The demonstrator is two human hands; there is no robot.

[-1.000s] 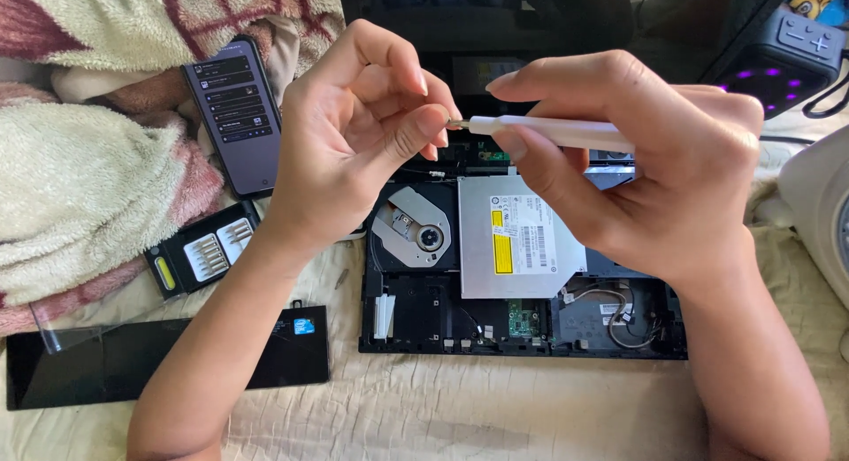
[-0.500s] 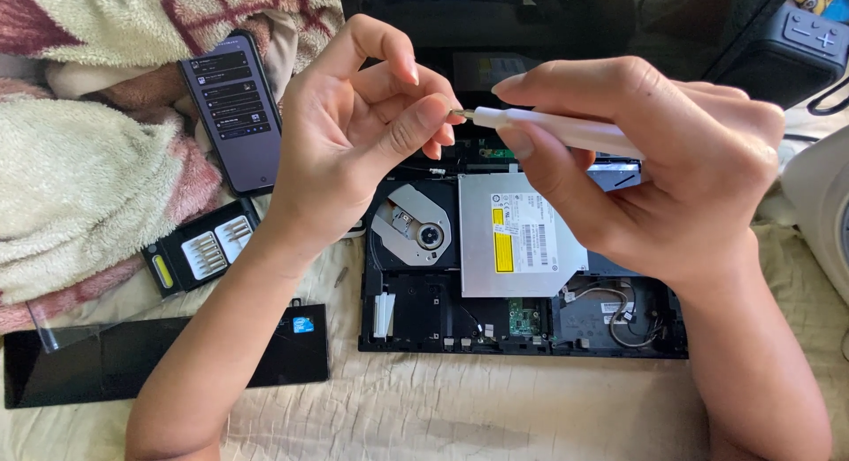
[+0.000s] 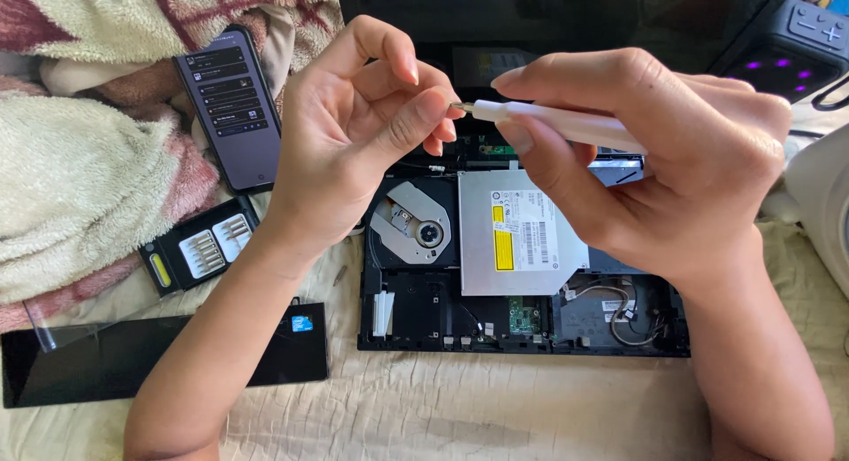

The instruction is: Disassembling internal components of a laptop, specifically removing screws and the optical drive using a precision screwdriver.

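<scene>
The right hand is closed around a slim white screwdriver, thumb beneath and fingers curled over the top, with the tool lying almost level and its metal tip pointing toward nine o'clock. The left hand meets that tip: its thumb and a fingertip are pinched together right at the bit, while the forefinger arches up toward twelve o'clock; whether something tiny is caught in the pinch is too small to tell. Both hands hover above an opened laptop base, black and lying bottom-up on a pale cloth, with its cover off. Inside it, directly below the hands at six o'clock, sits a silver optical drive with a yellow label, its exposed disc spindle just beside it at nine o'clock, and a small green circuit board lower down. To the far nine o'clock side a dark smartphone with a lit screen leans on a fluffy cream and pink blanket. Below the phone, toward seven o'clock, lies an open black case of screwdriver bits, and lower still a flat black panel rests on the cloth, near the left forearm. At one o'clock a dark speaker glows purple.
</scene>
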